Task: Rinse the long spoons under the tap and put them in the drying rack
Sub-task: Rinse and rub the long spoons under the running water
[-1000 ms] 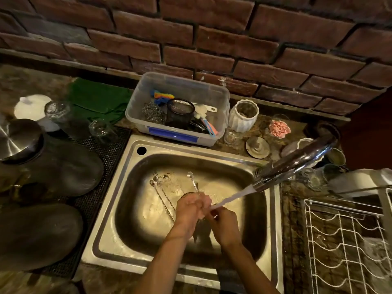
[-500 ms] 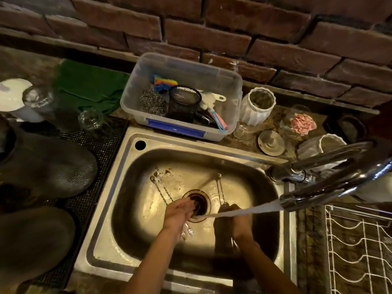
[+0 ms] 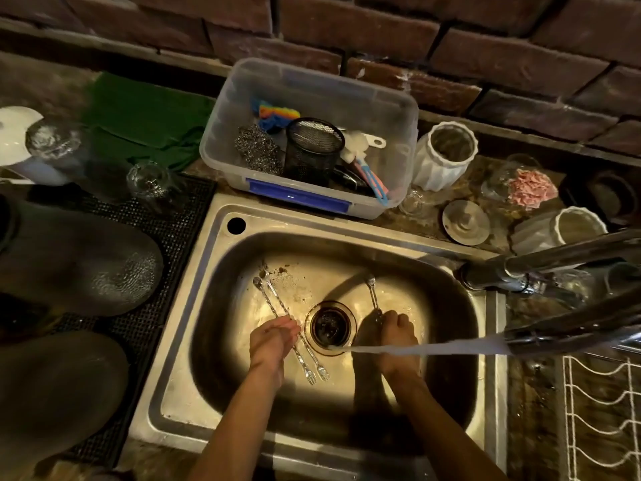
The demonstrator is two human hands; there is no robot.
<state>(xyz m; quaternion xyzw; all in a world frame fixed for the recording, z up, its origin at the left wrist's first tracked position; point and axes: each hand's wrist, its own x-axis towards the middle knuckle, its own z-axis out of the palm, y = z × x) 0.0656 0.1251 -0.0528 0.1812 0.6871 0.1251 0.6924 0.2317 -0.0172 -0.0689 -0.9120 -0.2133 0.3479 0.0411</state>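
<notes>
Two long twisted-handle spoons [image 3: 277, 308] lie slanted on the floor of the steel sink [image 3: 194, 328], bowls at the far left, forked ends near the drain [image 3: 330, 325]. My left hand [image 3: 272, 343] rests over their middle, fingers curled around them. My right hand [image 3: 395, 336] is closed on a third long spoon [image 3: 373, 295], whose bowl points away from me. The tap [image 3: 569, 333] reaches in from the right, and its stream runs across my right hand toward the drain. The white wire drying rack [image 3: 603, 414] shows at the bottom right.
A clear plastic tub [image 3: 399, 133] with scrubbers and a black mesh cup stands behind the sink. White ribbed jars, glasses and a metal lid crowd the counter at the back right. Dark upturned pans lie on a black mat [image 3: 173, 223] to the left, beside a green cloth.
The hands have parted: the left moved down onto the two spoons on the sink floor, the right moved right, still holding one spoon. The view shifted closer and lower.
</notes>
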